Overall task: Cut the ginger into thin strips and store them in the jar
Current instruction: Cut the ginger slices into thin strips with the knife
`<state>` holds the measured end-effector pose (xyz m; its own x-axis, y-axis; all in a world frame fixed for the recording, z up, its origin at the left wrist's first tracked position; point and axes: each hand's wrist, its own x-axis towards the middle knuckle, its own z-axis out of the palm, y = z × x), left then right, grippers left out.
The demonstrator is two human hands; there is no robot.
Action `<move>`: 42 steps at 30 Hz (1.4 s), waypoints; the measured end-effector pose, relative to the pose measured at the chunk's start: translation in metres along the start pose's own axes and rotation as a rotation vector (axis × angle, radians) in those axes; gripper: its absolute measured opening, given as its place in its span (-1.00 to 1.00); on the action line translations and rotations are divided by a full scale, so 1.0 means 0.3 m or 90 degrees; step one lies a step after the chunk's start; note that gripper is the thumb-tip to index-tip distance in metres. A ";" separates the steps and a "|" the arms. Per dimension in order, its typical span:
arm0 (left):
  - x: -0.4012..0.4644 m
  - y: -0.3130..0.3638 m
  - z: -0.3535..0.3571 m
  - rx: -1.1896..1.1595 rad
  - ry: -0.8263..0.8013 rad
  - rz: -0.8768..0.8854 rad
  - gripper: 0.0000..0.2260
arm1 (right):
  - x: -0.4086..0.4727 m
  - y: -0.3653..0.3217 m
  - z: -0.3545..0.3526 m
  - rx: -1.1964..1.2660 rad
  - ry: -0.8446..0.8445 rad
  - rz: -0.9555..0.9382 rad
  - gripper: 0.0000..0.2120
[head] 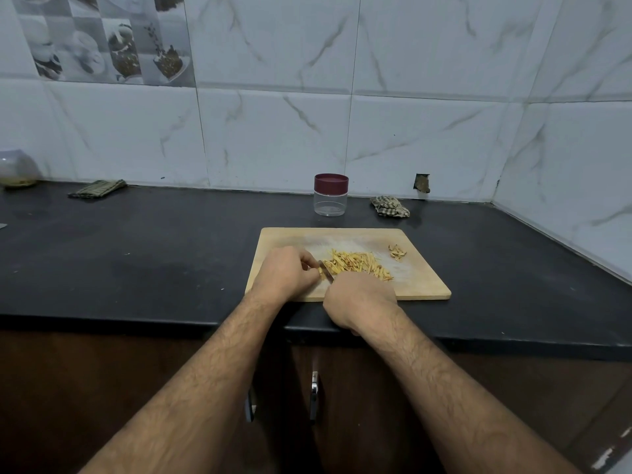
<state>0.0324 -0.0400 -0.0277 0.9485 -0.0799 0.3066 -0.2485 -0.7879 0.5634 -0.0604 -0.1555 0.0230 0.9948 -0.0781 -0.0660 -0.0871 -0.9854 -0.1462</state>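
A wooden cutting board [420, 285] lies on the black counter. A pile of thin yellow ginger strips [359, 265] covers its middle, and a small heap of peel scraps [397, 252] sits at its right. My left hand [285, 273] pinches a small piece of ginger [320, 272] at the pile's left end. My right hand [359, 299] grips a knife; its blade [326, 271] rests against that piece, handle hidden in the fist. A clear jar [330, 201] with a maroon lid on stands behind the board by the wall.
A crumpled checked cloth [390, 206] lies right of the jar, a folded cloth [97, 189] at the far left. A rounded container [17, 169] stands at the left edge. Tiled walls meet at a corner on the right. Cabinet handles [314, 395] sit below the counter edge.
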 end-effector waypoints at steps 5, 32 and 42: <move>-0.005 -0.003 0.005 -0.008 0.012 -0.008 -0.84 | -0.013 -0.015 0.002 -0.028 0.000 -0.005 -0.77; -0.002 -0.010 0.020 -0.004 0.030 -0.013 -0.80 | 0.004 0.007 -0.001 -0.002 0.000 -0.010 -0.79; -0.005 -0.016 0.023 0.001 0.031 -0.005 -0.80 | -0.057 0.049 0.031 -0.028 0.017 0.000 -0.77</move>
<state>0.0335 -0.0402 -0.0361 0.9395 -0.0444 0.3397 -0.2415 -0.7893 0.5646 -0.0793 -0.1673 0.0127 0.9959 -0.0809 -0.0399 -0.0846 -0.9911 -0.1030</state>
